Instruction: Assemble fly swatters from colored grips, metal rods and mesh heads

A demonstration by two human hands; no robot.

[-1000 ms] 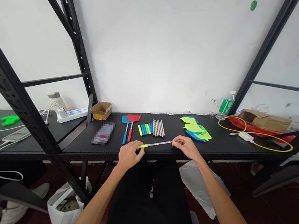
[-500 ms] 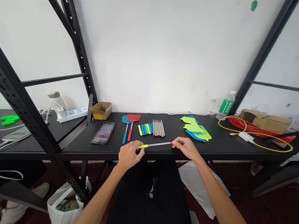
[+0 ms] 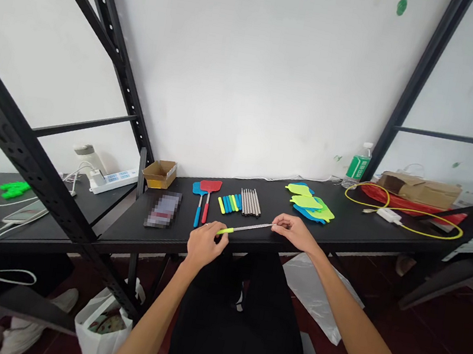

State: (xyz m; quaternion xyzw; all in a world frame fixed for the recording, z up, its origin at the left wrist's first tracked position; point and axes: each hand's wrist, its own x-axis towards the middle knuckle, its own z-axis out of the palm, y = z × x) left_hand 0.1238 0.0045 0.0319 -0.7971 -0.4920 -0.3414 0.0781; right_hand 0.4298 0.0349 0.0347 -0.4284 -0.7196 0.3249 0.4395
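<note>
Two swatters (image 3: 205,196) lie finished at frame center; left hand (image 3: 203,245) and right hand (image 3: 295,232) pinch a yellow-handled rod (image 3: 244,228); loose parts remain.

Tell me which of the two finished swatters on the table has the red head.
The right swatter, red head and red handle; the other swatter beside it is all blue.

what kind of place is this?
Likely a small assembly workbench: a black table in a metal rack, with sorted rows of grips and rods, stacked swatter heads and two finished swatters.
</note>
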